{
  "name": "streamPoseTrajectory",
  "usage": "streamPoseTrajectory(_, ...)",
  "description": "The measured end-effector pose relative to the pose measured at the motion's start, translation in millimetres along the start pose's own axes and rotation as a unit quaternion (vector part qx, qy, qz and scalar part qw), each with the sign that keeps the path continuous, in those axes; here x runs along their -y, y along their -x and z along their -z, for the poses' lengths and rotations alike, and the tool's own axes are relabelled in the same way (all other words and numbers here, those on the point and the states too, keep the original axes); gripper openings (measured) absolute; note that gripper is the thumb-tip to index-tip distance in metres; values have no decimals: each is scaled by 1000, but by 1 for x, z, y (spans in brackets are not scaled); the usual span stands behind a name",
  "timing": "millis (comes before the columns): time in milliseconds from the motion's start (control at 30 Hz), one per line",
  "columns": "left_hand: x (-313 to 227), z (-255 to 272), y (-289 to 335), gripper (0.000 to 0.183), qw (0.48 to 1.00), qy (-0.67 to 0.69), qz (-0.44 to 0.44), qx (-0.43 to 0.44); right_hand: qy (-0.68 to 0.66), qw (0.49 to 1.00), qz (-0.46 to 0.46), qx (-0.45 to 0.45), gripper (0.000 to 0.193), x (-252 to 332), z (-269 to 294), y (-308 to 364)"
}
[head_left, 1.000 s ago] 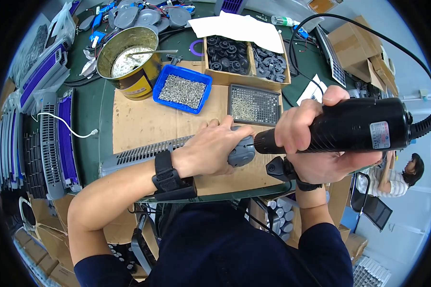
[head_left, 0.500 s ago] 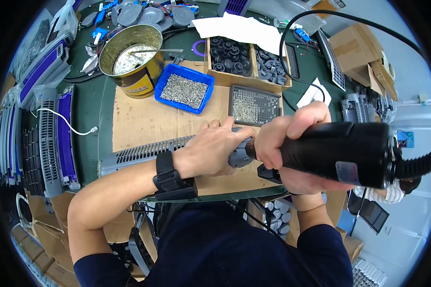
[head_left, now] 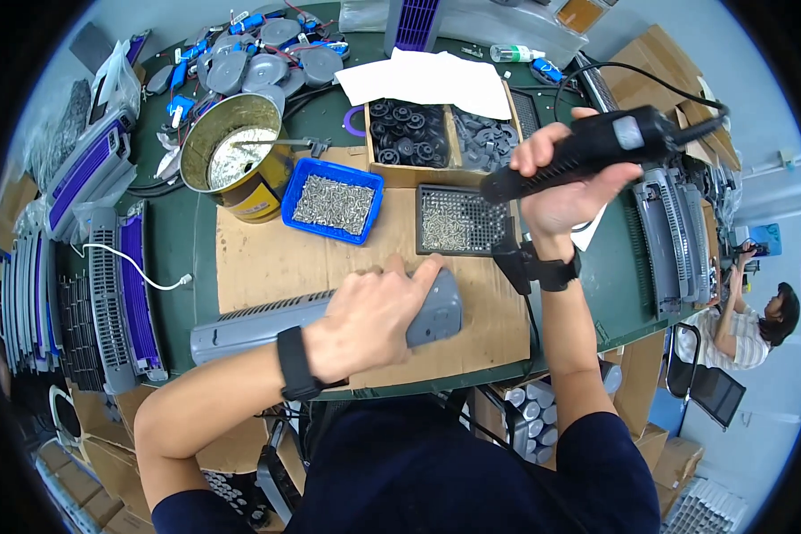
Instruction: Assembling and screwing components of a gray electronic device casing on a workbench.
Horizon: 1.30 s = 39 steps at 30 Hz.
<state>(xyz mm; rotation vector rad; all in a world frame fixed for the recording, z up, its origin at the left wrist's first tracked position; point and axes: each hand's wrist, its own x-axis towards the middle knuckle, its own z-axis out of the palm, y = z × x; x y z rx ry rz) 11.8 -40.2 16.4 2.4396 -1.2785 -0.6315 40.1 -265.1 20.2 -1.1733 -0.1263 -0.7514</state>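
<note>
A long grey plastic housing (head_left: 256,329) with a slotted edge lies on the cardboard sheet (head_left: 498,311). My left hand (head_left: 365,313) is closed over it near its rounded right end. My right hand (head_left: 556,200) holds a black electric screwdriver (head_left: 587,151) up at the right, off the housing, its cord running from the back end. Beyond the housing stand a blue tray (head_left: 315,229) of small screws and a black perforated tray (head_left: 491,221) with small metal pieces in it.
A yellow and black tin (head_left: 271,191) stands left of the blue tray. Behind is a cardboard box (head_left: 455,142) of black wheels and grey parts, under white paper (head_left: 427,80). Purple and grey housings (head_left: 133,285) line the left. A person (head_left: 743,334) sits at far right.
My right hand has lifted the screwdriver up and away from the housing, turning it. The housing's right end now shows, with my left hand still on it.
</note>
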Motion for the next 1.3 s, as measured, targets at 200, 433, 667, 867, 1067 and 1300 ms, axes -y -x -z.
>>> streamPoseTrajectory(200,-3,59,47,92,976,218,-9,18,23,999,-23,7,88,-22,9,0)
streamPoseTrajectory(433,0,46,86,93,934,352,-16,-55,35,999,-24,18,85,-33,15,0)
streamPoseTrajectory(667,2,16,101,97,906,410,31,-98,62,996,-25,61,85,-34,15,1)
streamPoseTrajectory(867,-2,0,108,96,908,403,31,-106,69,995,-28,68,86,-33,14,1)
streamPoseTrajectory(1067,-9,-4,114,93,916,380,39,-121,-38,998,3,40,91,4,10,-5)
streamPoseTrajectory(1300,-13,-7,114,91,913,388,23,-126,-293,922,-55,247,79,83,-22,22)
